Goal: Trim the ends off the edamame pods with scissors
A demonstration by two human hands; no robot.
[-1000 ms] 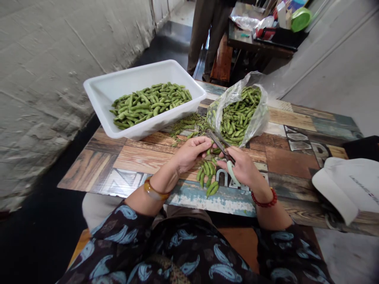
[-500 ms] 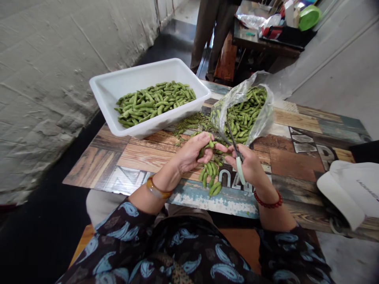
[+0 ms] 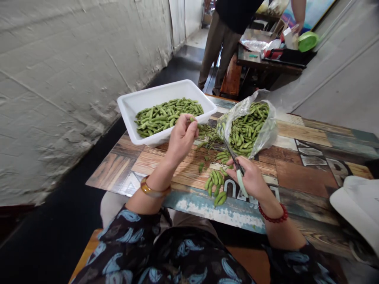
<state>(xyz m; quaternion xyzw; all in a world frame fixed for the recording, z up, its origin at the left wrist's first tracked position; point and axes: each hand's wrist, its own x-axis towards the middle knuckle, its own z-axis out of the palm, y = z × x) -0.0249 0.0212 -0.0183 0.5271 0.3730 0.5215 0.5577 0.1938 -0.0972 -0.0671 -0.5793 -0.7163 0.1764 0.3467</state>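
My left hand [image 3: 183, 138] is raised at the front right corner of the white plastic tub [image 3: 127, 118], its fingers closed on a green soybean pod [image 3: 192, 119] that shows only in part. Many pods [image 3: 160, 114] lie inside the tub. In my right hand [image 3: 251, 179] is a pair of scissors [image 3: 241, 183] with pale green handles, the dark blades pointing toward the clear plastic bag [image 3: 268, 138]. The bag stands open and is full of pods [image 3: 245, 126]. Between my hands, a small cluster of pods [image 3: 214, 181] rests near the table's front edge.
Stem scraps and loose bits [image 3: 209, 134] are scattered between tub and bag on the wood-patterned table [image 3: 115, 165]. A white cap [image 3: 358, 209] sits at the right. Beyond, a person [image 3: 220, 47] stands beside another cluttered table [image 3: 269, 65]. A pale wall [image 3: 74, 79] runs along the left.
My left hand has moved away from my right, up and left to the tub's edge, with a pod. My right hand keeps the scissors. The view has shifted, showing more of the standing person.
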